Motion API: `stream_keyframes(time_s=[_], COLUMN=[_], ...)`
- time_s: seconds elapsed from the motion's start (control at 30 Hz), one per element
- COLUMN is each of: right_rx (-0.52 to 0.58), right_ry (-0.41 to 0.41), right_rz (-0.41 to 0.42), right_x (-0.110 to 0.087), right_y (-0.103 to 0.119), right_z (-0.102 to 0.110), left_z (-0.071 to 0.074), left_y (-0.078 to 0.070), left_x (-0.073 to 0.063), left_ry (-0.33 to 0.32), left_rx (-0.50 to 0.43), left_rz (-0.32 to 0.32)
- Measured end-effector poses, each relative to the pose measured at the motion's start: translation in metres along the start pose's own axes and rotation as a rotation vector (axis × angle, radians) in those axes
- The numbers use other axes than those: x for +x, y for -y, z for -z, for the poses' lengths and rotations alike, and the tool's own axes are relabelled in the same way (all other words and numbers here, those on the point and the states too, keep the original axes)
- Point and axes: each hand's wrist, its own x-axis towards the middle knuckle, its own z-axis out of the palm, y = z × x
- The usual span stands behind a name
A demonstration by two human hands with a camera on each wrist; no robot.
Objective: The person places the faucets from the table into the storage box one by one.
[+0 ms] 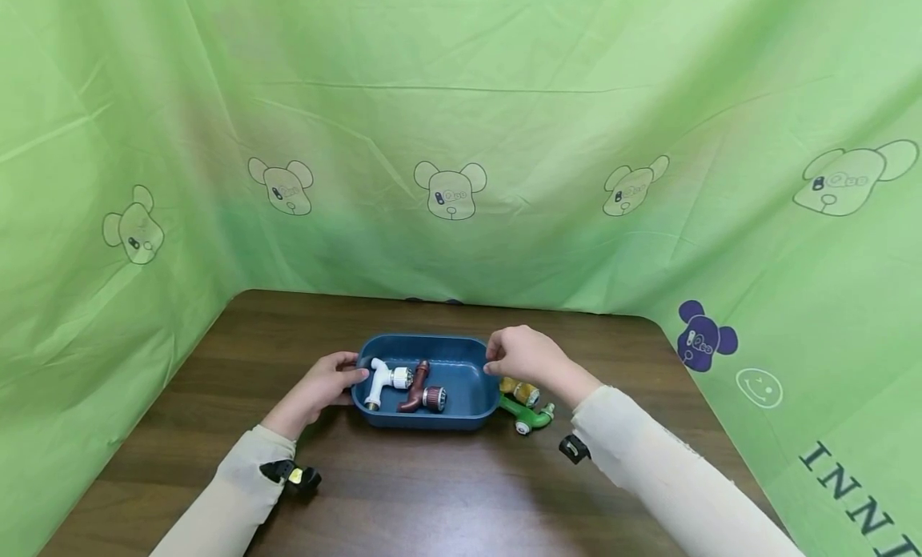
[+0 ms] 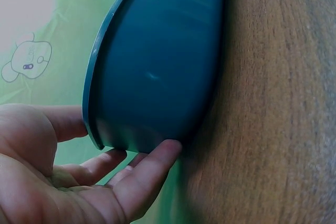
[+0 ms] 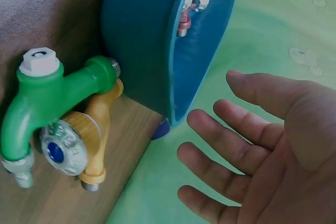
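A blue plastic basin [image 1: 468, 381] stands on the table. Inside lie a white faucet [image 1: 382, 378] at the left and a brown faucet [image 1: 416, 390] beside it. My left hand [image 1: 326, 387] grips the basin's left end, its thumb over the rim and fingers [image 2: 152, 177] against the outer wall. Above the right rim hovers my right hand [image 1: 529, 355], fingers [image 3: 226, 140] loosely bent and holding nothing. Just outside that end, a green faucet [image 3: 68, 95] and a yellow faucet [image 3: 101, 132] lie on the table, close together; the right hand partly hides the yellow one in the head view.
The brown wooden table [image 1: 432, 493] reaches back to a green curtain [image 1: 461, 101] with printed bear heads, which also hangs along both sides. Black straps with small devices sit on both sleeves.
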Motion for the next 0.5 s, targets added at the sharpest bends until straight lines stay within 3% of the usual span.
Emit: stream_keyframes(time_s=[0.5], right_rx=[-0.029], right_ry=[-0.052], right_rz=[-0.043], right_x=[-0.008], right_y=[-0.014], right_z=[-0.019], left_z=[-0.001], left_y=[0.0], left_x=[0.0], left_ry=[0.0], left_rx=[0.004], left_rz=[0.001])
